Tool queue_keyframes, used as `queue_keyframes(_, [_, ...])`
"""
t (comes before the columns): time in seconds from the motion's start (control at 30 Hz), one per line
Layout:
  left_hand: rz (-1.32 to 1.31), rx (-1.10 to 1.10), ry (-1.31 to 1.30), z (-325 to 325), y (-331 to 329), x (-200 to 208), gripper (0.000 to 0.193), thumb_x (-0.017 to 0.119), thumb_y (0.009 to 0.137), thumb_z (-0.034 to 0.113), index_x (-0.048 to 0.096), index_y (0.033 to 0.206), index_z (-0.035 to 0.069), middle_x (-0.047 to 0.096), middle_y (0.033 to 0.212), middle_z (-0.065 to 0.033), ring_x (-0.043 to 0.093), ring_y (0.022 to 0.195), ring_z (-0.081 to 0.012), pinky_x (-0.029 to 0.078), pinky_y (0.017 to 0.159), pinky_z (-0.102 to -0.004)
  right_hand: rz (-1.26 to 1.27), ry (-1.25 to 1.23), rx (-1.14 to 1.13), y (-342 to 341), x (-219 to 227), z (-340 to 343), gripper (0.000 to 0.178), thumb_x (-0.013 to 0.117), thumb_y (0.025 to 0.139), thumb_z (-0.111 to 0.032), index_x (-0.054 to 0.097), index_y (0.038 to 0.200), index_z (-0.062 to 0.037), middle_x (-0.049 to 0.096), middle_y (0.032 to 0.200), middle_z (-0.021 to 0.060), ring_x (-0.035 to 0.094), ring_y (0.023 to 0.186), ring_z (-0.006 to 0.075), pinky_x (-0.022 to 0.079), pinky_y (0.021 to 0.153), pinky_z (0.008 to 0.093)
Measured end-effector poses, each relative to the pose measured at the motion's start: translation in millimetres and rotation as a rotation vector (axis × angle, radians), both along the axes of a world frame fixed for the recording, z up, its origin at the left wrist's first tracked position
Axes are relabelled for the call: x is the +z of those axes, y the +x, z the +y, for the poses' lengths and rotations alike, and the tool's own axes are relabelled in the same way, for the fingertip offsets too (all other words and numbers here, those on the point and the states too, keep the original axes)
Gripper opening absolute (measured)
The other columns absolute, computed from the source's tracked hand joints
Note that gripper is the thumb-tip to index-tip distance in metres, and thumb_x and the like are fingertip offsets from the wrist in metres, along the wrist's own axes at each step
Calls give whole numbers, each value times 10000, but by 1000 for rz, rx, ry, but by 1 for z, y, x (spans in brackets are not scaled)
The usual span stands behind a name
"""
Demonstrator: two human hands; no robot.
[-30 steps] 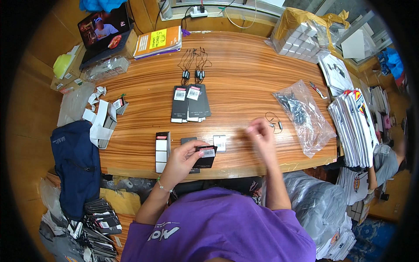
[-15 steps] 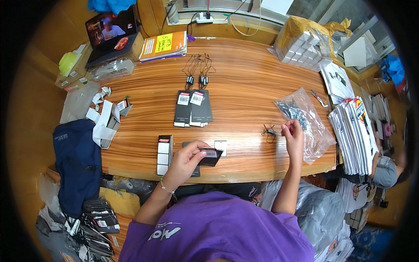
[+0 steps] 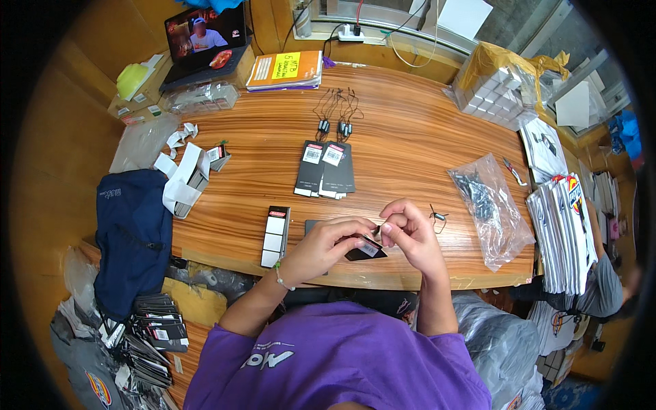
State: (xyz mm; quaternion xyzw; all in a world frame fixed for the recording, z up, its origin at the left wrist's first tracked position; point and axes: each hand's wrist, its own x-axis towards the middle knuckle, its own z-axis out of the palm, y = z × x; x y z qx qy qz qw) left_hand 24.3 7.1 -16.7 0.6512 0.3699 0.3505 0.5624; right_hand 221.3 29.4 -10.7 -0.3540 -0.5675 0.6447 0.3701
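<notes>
My left hand (image 3: 324, 247) is closed round a small black hang tag (image 3: 369, 250) with a pale sticker, held tilted above the table's near edge. Thumb and fingers of my right hand (image 3: 413, 236) pinch together at the tag's upper end; a thin dark bit shows there, too small to make out. Just beyond the right hand is a black cord with a small seal (image 3: 438, 216). Left of my hands stands a narrow stack of sticker labels (image 3: 276, 236). Another dark tag (image 3: 310, 225) lies partly hidden under my left hand.
Finished-looking black tags (image 3: 326, 171) with cords lie farther back. A clear bag of cords (image 3: 485, 205) is on the right, with snips (image 3: 514, 171) and folded white garments (image 3: 560, 232) beyond. A laptop (image 3: 205, 41), notebooks (image 3: 283, 70) and a box of white packs (image 3: 495, 92) line the back.
My right hand has moved left from beside the clear bag to the tag in my left hand. The two hands now meet. The whole view has shifted slightly.
</notes>
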Motion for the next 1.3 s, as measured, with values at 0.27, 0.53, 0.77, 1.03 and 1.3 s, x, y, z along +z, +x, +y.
queue_keyframes(0.27, [29, -43, 144, 0, -3, -14, 123, 548, 850, 87, 580, 937, 7, 571, 935, -93, 554, 857, -217, 430, 764, -304, 157, -135, 118, -6, -7, 1, 71, 510, 890, -79, 510, 927, -18, 542, 670, 36, 474, 587, 75, 393, 556, 206])
queue_keyframes(0.53, [14, -38, 14, 2, -9, -23, 135, 535, 856, 78, 555, 951, -16, 565, 931, -96, 551, 860, -198, 438, 739, -287, 714, -182, 93, 15, -17, 10, 207, 428, 892, -182, 511, 915, 7, 608, 741, 208, 598, 657, 263, 473, 651, 343])
queue_keyframes(0.77, [-132, -50, -128, -1, -10, -29, 124, 525, 864, 47, 549, 966, -19, 548, 932, -78, 551, 884, -154, 441, 782, -265, 712, -104, -53, 7, -10, 6, 189, 454, 887, -150, 505, 975, 8, 622, 813, 221, 611, 760, 285, 467, 751, 404])
queue_keyframes(1.03, [-135, 165, -40, 1, -11, -35, 126, 508, 862, -17, 541, 983, -24, 433, 1094, -65, 511, 1000, -138, 437, 871, -257, 199, 102, -312, 2, -9, 4, 86, 587, 817, -29, 590, 892, 11, 624, 848, 158, 600, 806, 222, 458, 776, 318])
queue_keyframes(1.3, [-155, 496, 33, 10, -12, -21, 191, 552, 810, -80, 535, 998, -49, 476, 1046, -67, 558, 950, -135, 494, 823, -250, -95, 402, -288, -28, 1, 0, 49, 661, 728, -2, 616, 742, 11, 603, 712, 80, 575, 692, 158, 438, 623, 265])
